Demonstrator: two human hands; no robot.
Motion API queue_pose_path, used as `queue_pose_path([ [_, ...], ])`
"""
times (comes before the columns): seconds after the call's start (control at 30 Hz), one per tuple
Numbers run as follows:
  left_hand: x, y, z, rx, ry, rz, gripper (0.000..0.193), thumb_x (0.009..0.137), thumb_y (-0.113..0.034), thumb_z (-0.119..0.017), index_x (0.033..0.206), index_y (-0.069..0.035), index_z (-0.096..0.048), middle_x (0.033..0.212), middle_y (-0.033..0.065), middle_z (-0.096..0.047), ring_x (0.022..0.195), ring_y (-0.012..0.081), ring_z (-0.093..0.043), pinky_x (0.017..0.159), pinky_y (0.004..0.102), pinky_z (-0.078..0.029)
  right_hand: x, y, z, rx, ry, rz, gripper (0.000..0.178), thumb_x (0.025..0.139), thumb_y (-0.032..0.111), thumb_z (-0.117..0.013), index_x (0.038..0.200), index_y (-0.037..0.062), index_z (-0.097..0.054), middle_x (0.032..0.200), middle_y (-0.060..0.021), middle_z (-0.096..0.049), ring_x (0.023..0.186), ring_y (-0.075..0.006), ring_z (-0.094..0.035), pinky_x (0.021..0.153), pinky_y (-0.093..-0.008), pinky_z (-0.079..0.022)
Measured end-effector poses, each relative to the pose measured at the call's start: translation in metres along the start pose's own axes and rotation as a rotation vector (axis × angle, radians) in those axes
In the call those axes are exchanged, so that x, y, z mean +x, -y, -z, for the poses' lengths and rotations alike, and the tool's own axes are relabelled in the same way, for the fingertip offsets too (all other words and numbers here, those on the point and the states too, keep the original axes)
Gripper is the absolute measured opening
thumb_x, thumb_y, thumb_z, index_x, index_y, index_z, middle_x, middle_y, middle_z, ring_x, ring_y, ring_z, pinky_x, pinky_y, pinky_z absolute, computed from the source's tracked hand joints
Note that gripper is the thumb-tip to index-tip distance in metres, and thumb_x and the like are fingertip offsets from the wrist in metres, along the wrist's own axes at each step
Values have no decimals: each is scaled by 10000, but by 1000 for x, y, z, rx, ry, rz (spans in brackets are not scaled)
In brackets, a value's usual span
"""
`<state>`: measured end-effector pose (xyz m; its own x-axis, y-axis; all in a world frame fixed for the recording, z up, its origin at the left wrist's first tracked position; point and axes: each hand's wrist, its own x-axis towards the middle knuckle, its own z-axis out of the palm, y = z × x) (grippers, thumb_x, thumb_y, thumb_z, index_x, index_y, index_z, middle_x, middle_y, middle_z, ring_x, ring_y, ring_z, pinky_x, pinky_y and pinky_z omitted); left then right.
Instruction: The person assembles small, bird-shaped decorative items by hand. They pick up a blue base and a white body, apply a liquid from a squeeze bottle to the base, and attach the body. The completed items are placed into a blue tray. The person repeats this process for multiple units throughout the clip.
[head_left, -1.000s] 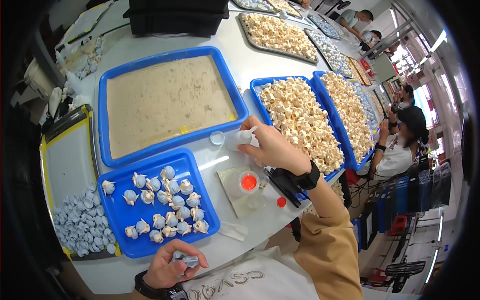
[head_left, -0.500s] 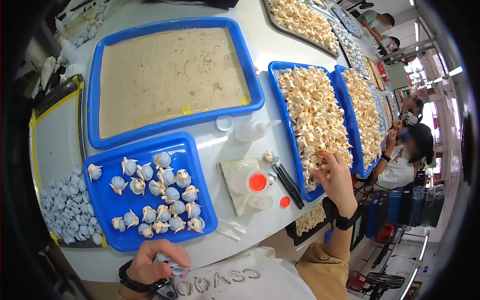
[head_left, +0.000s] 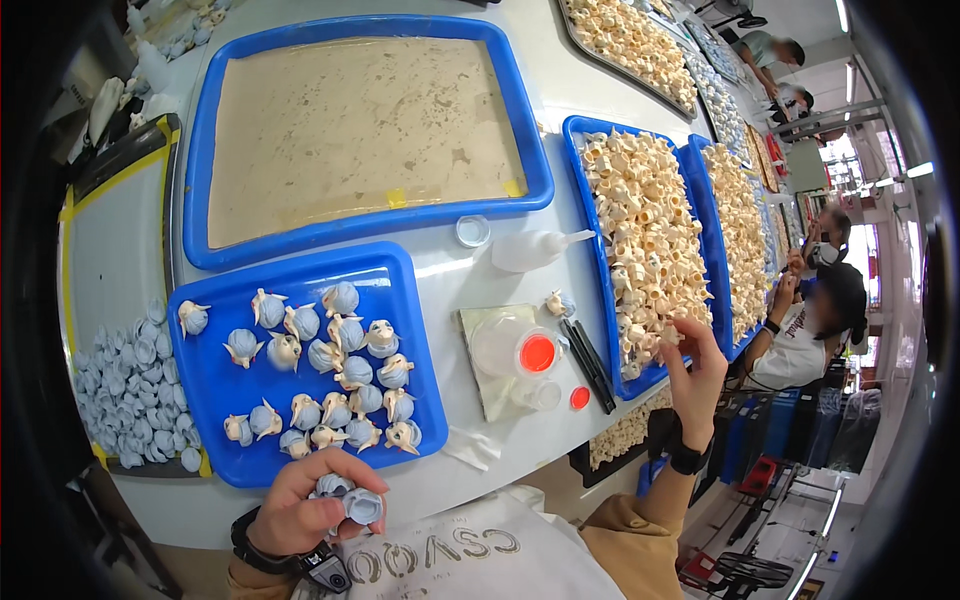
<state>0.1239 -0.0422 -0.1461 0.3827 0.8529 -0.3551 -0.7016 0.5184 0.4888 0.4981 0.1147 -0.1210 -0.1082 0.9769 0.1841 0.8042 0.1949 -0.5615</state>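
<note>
Near the lower edge my left hand [head_left: 300, 510] is closed around light blue hollow caps [head_left: 363, 506], their open sides showing. My right hand [head_left: 700, 375] pinches a small cream doll head [head_left: 669, 336] between thumb and fingertips. It hovers over the near end of a long blue tray heaped with cream doll heads [head_left: 645, 230]. Just beyond my left hand lies a blue tray [head_left: 225, 425] holding several heads topped with light blue caps [head_left: 340, 298]. A loose pile of light blue caps [head_left: 130, 390] lies at the far left.
A large blue tray lined with brown board [head_left: 370, 140] lies at the back. Between the trays stand a white squeeze bottle [head_left: 525, 250], a clear jar with a red centre [head_left: 505, 350], black pens [head_left: 588, 365] and a crumpled tissue [head_left: 472, 448]. Co-workers [head_left: 800, 320] sit at the right.
My right hand has drawn back slightly toward me, now with a cream doll head in its fingertips. My left hand has turned, bringing the caps' hollow sides into sight. The view has shifted slightly.
</note>
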Motion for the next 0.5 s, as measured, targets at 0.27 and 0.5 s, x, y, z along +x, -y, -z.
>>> queue_pose_path([
  [0.27, 4, -17, -14, 98, 92, 132, 313, 824, -145, -506, 1072, 44, -474, 866, 134, -601, 614, 79, -475, 534, 204, -374, -59, 104, -14, 1110, 114, 144, 191, 661, -10, -667, 805, -46, -548, 856, -278, -602, 709, -281, -640, 587, -328, -528],
  [0.5, 11, -12, -19, 387, 232, 211, 343, 847, -175, -530, 1123, 24, -489, 1054, 97, -557, 989, 140, -508, 867, 265, -377, -65, 131, -63, 1043, 625, 345, 283, 690, -75, -620, 967, -14, -627, 1048, -172, -546, 830, -213, -592, 682, -273, -495],
])
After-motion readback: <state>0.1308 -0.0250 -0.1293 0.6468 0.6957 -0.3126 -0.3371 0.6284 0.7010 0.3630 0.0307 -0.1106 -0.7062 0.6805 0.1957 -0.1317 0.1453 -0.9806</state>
